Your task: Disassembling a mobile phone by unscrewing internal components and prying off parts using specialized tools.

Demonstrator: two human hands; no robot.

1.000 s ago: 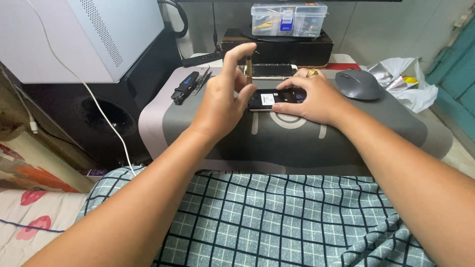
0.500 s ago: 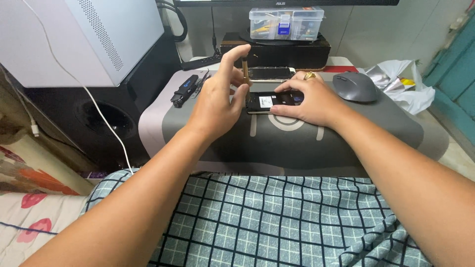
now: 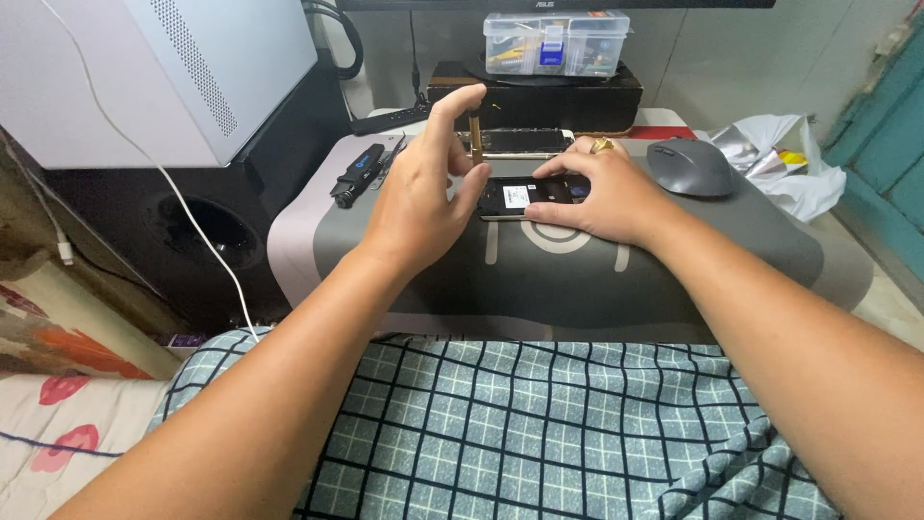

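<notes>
Left hand (image 3: 416,197): fingers pinch a thin brown strip (image 3: 474,138) upright, lifted off the work.
Right hand (image 3: 597,197): fingers spread, pinning the opened phone (image 3: 520,195) steady on the grey mat (image 3: 577,279).

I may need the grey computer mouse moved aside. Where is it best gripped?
Grip the grey computer mouse across its two long sides, coming from above: its domed back faces up and the space above it is open. The right hand is nearest.
</notes>
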